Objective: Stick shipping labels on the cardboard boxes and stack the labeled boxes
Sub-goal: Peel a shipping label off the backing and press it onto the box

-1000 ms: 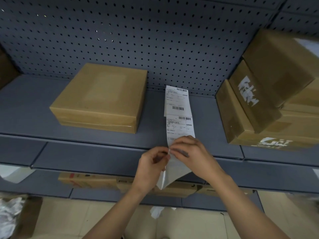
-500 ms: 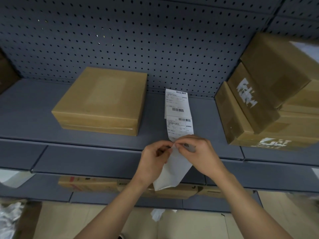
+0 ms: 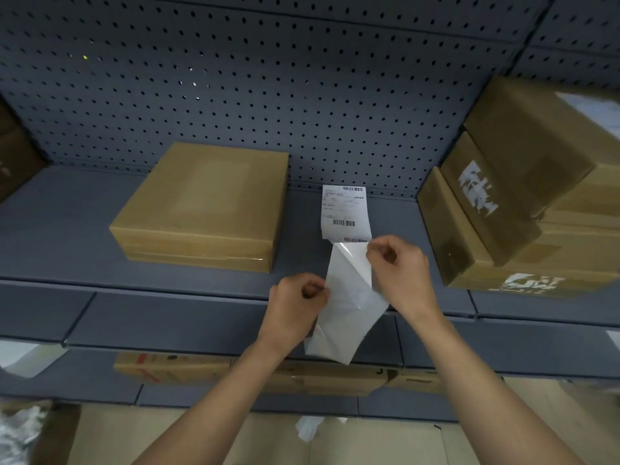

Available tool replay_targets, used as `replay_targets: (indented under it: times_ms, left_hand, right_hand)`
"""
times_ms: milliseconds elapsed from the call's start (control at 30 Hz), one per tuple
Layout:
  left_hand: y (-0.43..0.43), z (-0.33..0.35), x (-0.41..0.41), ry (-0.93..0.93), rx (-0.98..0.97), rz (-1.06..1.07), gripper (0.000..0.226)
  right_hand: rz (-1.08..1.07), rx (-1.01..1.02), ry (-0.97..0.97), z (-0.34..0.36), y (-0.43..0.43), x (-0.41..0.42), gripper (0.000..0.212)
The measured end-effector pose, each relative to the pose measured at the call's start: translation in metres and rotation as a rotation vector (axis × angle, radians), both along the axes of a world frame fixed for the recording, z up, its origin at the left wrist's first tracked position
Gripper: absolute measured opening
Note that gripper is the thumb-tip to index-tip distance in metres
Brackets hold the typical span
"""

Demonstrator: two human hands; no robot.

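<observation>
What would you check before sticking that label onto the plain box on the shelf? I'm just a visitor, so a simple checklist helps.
1. Grip: the left hand and the right hand each pinch the label sheet: ok.
2. Label fully off its backing: not ok, the layers are only partly separated.
3. Top of the plain box bare and facing up: ok.
4. That box lying flat on the shelf, left of the hands: ok.
5. Print on the held label readable: cannot tell, only a blank side shows.
</observation>
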State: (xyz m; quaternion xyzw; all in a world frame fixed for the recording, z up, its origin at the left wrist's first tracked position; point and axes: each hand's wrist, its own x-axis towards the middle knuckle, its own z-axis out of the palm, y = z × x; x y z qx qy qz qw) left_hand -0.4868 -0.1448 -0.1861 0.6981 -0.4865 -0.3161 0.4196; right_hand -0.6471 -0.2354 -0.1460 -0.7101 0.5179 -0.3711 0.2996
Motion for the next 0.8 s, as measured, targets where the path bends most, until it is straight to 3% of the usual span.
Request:
replay_targets:
  times_ms: [267,633,800]
  left_hand:
    - [-0.004,0.003,0.008,-0.125,0.05,-0.005,0.006]
    - [-0.001,0.009,0.016,-0.126,0.079,-0.061,0.01]
    - [0.002,0.013,0.017,-0.073,0.031,-0.111,0.055]
  right_hand:
    - [-0.04,0.109,-0.108,0.032,-0.038,0.003,0.014]
    - [-0.154,0.079,-0.067,0.059,-0.074,0.005,0.029]
    - [-0.212,0.017,-0.016,0.072,-0.082,0.01,0.024]
